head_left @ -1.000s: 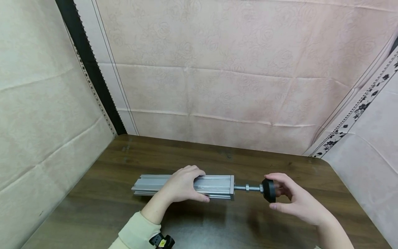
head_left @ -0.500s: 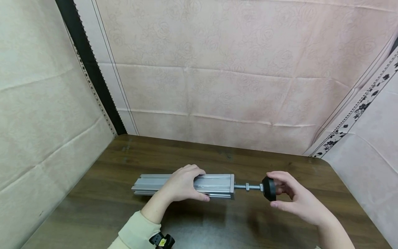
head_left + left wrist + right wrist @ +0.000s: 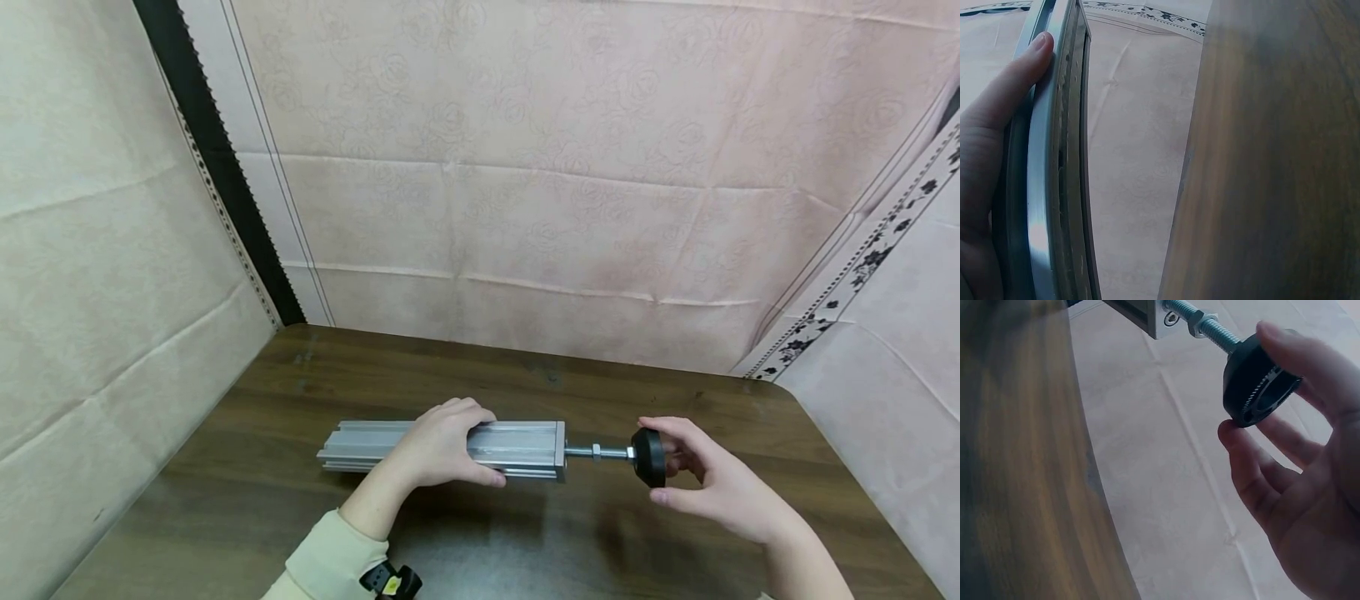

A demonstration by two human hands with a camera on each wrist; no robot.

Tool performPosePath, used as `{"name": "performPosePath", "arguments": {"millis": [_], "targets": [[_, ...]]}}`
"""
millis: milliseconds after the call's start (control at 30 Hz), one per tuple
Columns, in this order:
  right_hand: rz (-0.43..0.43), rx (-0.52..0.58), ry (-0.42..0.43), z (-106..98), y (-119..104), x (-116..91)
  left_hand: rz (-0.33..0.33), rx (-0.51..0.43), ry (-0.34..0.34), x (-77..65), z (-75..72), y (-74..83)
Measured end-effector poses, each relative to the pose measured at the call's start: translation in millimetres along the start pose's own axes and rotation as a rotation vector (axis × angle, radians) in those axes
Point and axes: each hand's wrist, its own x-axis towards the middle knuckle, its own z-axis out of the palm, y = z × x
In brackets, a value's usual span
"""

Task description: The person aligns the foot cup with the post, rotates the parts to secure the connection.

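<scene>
My left hand (image 3: 442, 446) grips a silver aluminium profile (image 3: 517, 442) held level above the table, thumb along its near side. In the left wrist view the wall shows between the profile (image 3: 1041, 206) and the table. From the end plate (image 3: 560, 450) on its right, a threaded rod (image 3: 617, 453) sticks out with a hex nut (image 3: 596, 452) partway along. The rod ends in a black levelling foot (image 3: 649, 457). My right hand (image 3: 720, 483) pinches the foot's rim between thumb and fingertips. The foot's hollow, ribbed underside (image 3: 1266, 394) faces the palm in the right wrist view.
Below lies a brown wood-grain table (image 3: 247, 500) with rounded far corners. Pale patterned cloth (image 3: 525, 208) hangs behind it and at both sides. A black strip (image 3: 225, 167) runs down the back left corner. A dark device (image 3: 390, 581) is strapped on the left wrist.
My right hand shifts slightly up and right, then back, with its fingertips staying at the foot's rim. The left hand and the profile stay almost still.
</scene>
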Motion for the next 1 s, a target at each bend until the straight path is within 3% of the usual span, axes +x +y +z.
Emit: {"name": "performPosePath", "arguments": {"millis": [133,333,433,533,667,833,1000], "targets": [[0.049,-0.033,0.029,0.3,-1.9,-0.7,0.002,0.001,-0.002,-0.3,0.0,0.3],[-0.023,-0.011,-0.002,-3.2,1.2,0.4,0.006,0.012,0.001,-0.1,1.4,-0.8],[-0.006,-0.019,-0.011,-2.1,0.6,-0.2,0.003,0.013,-0.001,0.0,2.4,-1.5],[0.035,-0.057,0.024,-0.4,-2.0,-1.4,0.002,0.008,-0.006,0.2,2.8,-1.9],[0.023,-0.079,0.07,-2.2,-1.4,-0.7,0.001,0.002,-0.008,0.8,2.7,-1.3],[0.009,-0.046,0.018,-3.2,1.9,-0.9,0.001,0.007,-0.008,1.4,2.7,-0.5],[0.075,-0.077,0.022,-1.1,0.8,-2.6,-0.006,-0.007,-0.017,0.5,2.3,0.9]]}}
